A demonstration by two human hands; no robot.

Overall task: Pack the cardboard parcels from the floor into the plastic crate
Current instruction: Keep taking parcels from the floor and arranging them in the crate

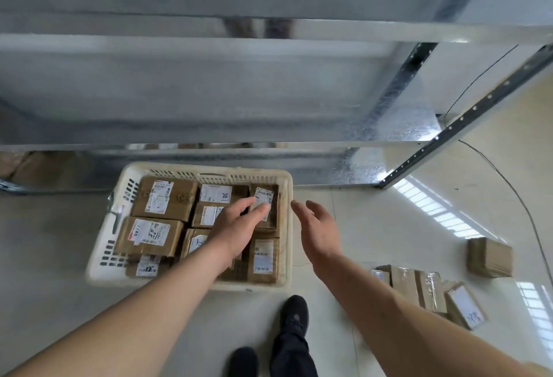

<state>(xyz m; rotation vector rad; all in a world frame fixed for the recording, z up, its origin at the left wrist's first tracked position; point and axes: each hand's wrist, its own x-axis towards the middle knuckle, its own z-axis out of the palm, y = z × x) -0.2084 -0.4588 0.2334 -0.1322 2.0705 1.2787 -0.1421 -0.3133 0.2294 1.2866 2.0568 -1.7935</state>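
A cream plastic crate point(103, 252) stands on the floor, filled with several brown cardboard parcels bearing white labels. My left hand point(239, 225) reaches over the crate, fingers spread, with fingertips resting on a small labelled parcel point(270, 218) at the crate's far right corner. My right hand point(317, 233) hovers open just outside the crate's right wall, palm turned toward it, holding nothing. On the floor at the right lie a loose cardboard box point(489, 257) and a cluster of taped parcels point(428, 290), one with a handwritten label point(465, 306).
A metal shelving rack point(401, 164) rises right behind the crate, its lowest shelf just above the floor. A thin black cable point(508, 179) runs across the glossy tiles at the right. My black shoes point(294, 313) stand in front of the crate.
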